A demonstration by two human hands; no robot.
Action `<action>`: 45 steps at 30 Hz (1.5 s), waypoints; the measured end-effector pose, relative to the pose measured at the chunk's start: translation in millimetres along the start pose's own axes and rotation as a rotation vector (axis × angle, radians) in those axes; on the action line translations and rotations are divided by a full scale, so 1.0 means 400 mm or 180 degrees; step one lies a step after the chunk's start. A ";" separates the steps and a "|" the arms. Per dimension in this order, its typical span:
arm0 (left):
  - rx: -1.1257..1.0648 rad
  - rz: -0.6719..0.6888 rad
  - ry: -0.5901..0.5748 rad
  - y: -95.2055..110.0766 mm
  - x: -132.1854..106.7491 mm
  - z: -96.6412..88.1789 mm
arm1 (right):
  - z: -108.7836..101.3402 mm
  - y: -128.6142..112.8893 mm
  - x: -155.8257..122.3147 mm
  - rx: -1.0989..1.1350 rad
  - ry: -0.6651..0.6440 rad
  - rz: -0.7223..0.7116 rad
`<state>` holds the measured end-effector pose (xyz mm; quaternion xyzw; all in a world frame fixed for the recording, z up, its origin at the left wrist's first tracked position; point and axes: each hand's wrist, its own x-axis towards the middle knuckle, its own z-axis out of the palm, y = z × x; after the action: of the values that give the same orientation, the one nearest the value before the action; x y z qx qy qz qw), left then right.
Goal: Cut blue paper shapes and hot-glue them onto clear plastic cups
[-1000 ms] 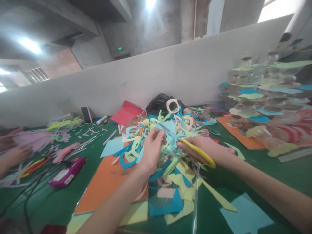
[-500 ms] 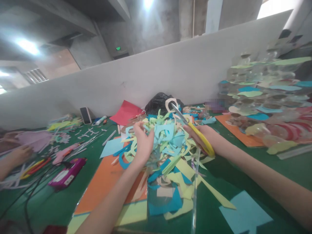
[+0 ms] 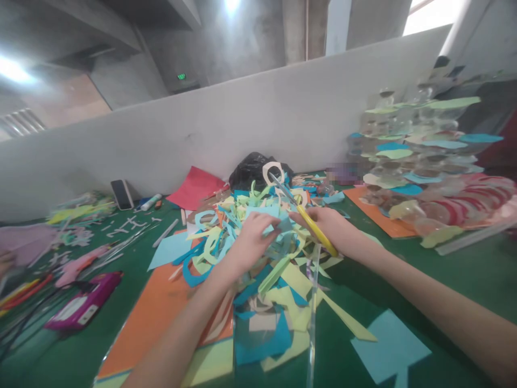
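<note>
My right hand [image 3: 325, 223] holds scissors [image 3: 316, 229] with yellow handles, blades pointing up and away to the left. Near the blade tips is a pale ring of cut paper [image 3: 265, 171]; I cannot tell whether it hangs on them or lies behind. My left hand [image 3: 256, 237] is over the middle of a heap of paper scraps [image 3: 210, 245], its fingers bent and closed on a light blue piece of paper [image 3: 262, 209]. Part of that piece is hidden by the fingers. Green, blue and cream strips and offcuts surround both hands.
Orange sheets [image 3: 157, 312] lie at the left front. A purple box with a cable [image 3: 84, 302] and a pink glue gun [image 3: 83, 265] are further left. At right stands a tiered stack of clear plastic pieces and coloured paper [image 3: 412, 156]. A black plastic bag [image 3: 252, 170] sits behind the heap.
My left hand has moved right across the heap and closed on the light blue paper. My right hand keeps the scissors. The view has turned slightly right.
</note>
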<state>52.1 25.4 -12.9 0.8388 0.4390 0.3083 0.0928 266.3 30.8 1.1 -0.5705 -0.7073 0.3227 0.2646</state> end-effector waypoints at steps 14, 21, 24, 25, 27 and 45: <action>-0.1368 -0.1117 0.1600 0.034 -0.022 -0.019 | 0.084 0.000 0.011 -0.0665 0.0219 -0.0932; -0.1754 -0.1297 0.1642 0.022 -0.016 -0.009 | 0.096 -0.005 0.001 -0.0616 0.0601 -0.1468; -0.1893 -0.1262 0.1489 0.031 -0.022 0.005 | 0.095 -0.005 -0.009 -0.0825 0.0992 -0.2075; -0.1959 -0.1270 0.1431 0.038 -0.024 0.011 | 0.098 -0.004 -0.011 -0.0980 0.1057 -0.2287; -0.2083 -0.1294 0.1339 0.052 -0.029 0.023 | 0.104 0.000 -0.013 -0.1291 0.1071 -0.2591; -0.1844 -0.1263 0.0692 0.044 -0.033 0.032 | 0.095 0.014 -0.006 -0.1682 0.1379 -0.2907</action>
<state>66.1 5.9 -21.4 0.6386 0.4950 0.4831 0.3372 242.0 23.5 -27.8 -0.3068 -0.8685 -0.1368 0.3646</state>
